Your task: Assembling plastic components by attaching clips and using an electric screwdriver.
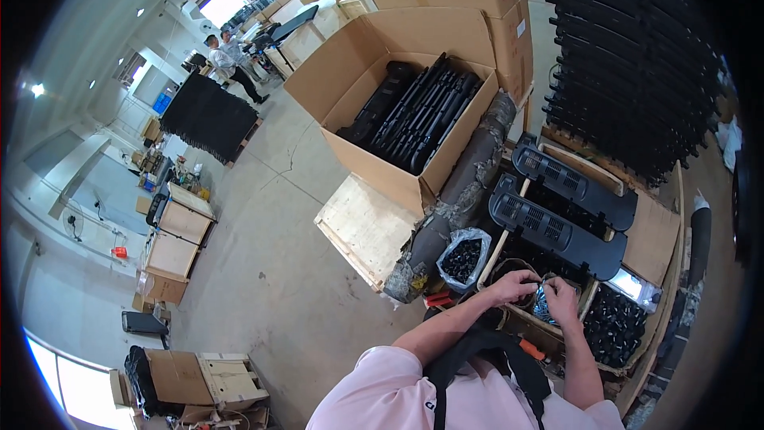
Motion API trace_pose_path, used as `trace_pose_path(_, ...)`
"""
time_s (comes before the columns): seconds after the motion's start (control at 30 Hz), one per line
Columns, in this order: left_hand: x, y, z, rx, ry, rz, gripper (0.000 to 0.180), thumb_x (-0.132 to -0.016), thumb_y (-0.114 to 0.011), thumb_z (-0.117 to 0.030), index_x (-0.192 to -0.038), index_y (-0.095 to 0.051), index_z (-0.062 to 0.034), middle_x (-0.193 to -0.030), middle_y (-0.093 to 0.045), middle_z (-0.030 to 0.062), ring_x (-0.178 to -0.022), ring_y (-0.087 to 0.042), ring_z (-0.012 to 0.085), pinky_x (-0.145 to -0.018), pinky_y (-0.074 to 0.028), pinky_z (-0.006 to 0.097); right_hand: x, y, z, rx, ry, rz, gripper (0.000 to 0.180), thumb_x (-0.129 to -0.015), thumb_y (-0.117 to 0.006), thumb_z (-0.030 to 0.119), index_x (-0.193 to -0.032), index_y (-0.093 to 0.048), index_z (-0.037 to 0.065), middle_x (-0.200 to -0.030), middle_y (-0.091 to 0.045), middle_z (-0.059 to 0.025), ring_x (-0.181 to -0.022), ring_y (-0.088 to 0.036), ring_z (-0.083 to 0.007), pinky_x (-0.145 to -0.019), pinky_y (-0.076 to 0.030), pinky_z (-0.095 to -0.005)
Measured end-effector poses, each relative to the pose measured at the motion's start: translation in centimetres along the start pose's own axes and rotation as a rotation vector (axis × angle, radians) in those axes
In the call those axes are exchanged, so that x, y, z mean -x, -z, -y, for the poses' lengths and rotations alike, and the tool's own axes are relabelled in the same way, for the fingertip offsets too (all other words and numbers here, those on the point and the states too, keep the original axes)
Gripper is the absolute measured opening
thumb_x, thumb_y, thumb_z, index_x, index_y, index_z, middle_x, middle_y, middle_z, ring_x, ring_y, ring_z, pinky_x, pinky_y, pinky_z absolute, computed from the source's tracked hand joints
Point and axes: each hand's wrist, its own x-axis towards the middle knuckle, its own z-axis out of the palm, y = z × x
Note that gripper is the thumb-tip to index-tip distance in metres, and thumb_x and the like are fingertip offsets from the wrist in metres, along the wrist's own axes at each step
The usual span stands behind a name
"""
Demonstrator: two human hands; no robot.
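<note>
My left hand (pixel 516 287) and my right hand (pixel 562 301) meet at the front of the workbench, fingertips pinched close together. Whatever they hold is too small to make out. Just beneath them lies a heap of small shiny bluish metal pieces (pixel 543 310), partly hidden by my fingers. Beyond my hands, a long black vented plastic panel (pixel 549 227) rests across the bench, with a similar black panel (pixel 569 179) behind it. To the right of my right hand is a box of small black parts (pixel 614 326). Left of my left hand stands a plastic-lined container of black pieces (pixel 461 261).
An open carton (pixel 318 84) of long black parts stands ahead, beside a thick wrapped roll (pixel 469 167). Tall stacked black parts (pixel 629 56) rise at far right. An orange-handled tool (pixel 532 349) lies near my body. Two people (pixel 227 64) stand far off at left.
</note>
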Motion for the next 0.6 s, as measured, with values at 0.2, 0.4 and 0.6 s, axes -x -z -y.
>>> trace_pose_path(0.2,0.2,0.2,0.3,-0.013,-0.023,0.012,0.029,-0.102,-0.071,-0.021,-0.128,-0.068,-0.0088,-0.077,-0.058,-0.0041,-0.065,-0.05,0.0058,-0.056,-0.04,0.023,-0.1,0.2,0.6,0.069,0.046,0.03,0.024,-0.094,-0.068,0.021,-0.104,-0.074,0.0,-0.097,-0.075,-0.0211,-0.092,-0.073,-0.0363,-0.083,-0.056,-0.0438)
trace_pose_path(0.4,-0.2,-0.2,0.8,-0.053,-0.022,0.042,0.031,-0.102,-0.071,-0.022,-0.13,-0.069,-0.0074,-0.08,-0.06,-0.0031,-0.067,-0.052,0.006,-0.058,-0.042,0.024,0.1,0.3,-0.4,0.1,0.114,0.036,0.023,-0.094,-0.068,0.022,-0.102,-0.073,0.001,-0.097,-0.074,-0.023,-0.093,-0.072,-0.0403,-0.083,-0.055,-0.046)
trace_pose_path(0.6,-0.2,0.0,0.6,-0.108,-0.062,0.052,0.032,-0.102,-0.07,-0.019,-0.131,-0.069,-0.006,-0.083,-0.062,-0.0022,-0.069,-0.053,0.0061,-0.06,-0.045,0.024,0.1,0.2,0.7,0.042,-0.011,0.046,0.026,-0.092,-0.071,0.024,-0.101,-0.072,-0.001,-0.094,-0.074,-0.0217,-0.092,-0.073,-0.0364,-0.082,-0.056,-0.0446)
